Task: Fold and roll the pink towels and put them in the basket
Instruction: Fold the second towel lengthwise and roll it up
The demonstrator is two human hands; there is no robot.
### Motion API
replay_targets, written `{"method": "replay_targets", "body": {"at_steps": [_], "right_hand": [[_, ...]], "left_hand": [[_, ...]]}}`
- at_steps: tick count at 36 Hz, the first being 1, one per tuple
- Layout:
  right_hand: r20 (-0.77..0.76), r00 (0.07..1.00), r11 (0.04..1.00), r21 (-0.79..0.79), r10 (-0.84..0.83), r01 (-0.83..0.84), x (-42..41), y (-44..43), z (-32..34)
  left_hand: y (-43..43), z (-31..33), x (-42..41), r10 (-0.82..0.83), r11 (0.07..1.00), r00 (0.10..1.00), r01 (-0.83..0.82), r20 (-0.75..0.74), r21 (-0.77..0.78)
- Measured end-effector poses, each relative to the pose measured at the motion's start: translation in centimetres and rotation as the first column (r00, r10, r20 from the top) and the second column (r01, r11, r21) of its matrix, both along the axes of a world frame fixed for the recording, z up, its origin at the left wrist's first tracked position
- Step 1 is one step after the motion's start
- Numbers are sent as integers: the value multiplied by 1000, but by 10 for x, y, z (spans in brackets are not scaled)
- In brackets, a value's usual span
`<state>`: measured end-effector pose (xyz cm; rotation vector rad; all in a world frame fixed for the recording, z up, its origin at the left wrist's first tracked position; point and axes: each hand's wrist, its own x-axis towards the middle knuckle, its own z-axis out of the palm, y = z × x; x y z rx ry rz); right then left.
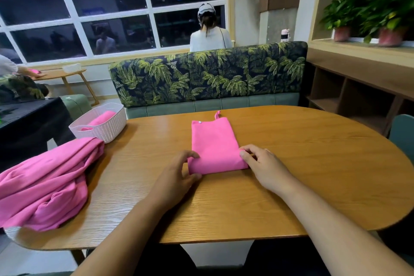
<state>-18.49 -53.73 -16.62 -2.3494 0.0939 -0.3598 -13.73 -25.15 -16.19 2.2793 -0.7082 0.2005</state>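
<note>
Wooden bench (291,163) carries the folded pink towel (214,143) centrally, long axis running away from the person, with left hand (179,175) and right hand (266,168) equally near, fingers (192,154) pinching its near corners.

a café-like lounge: palm-print booth bench (208,74), wooden worktop (291,163), big paned window (89,6), potted plants (369,15) on a ledge.

Single wide-angle head cam looks fwd & down, close over table (302,163), room beyond.
</note>
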Motion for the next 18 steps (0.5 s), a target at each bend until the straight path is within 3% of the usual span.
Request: {"method": "replay_targets", "body": {"at_steps": [10, 18], "right_hand": [[-20, 999, 999, -34, -26, 26, -1, 0, 1], [-28, 993, 988, -110, -115, 111, -1, 1, 2]], "left_hand": [[2, -6, 9, -46, 998, 989, 40, -142, -43], [-12, 10, 14, -60, 995, 984, 72, -165, 67]]}}
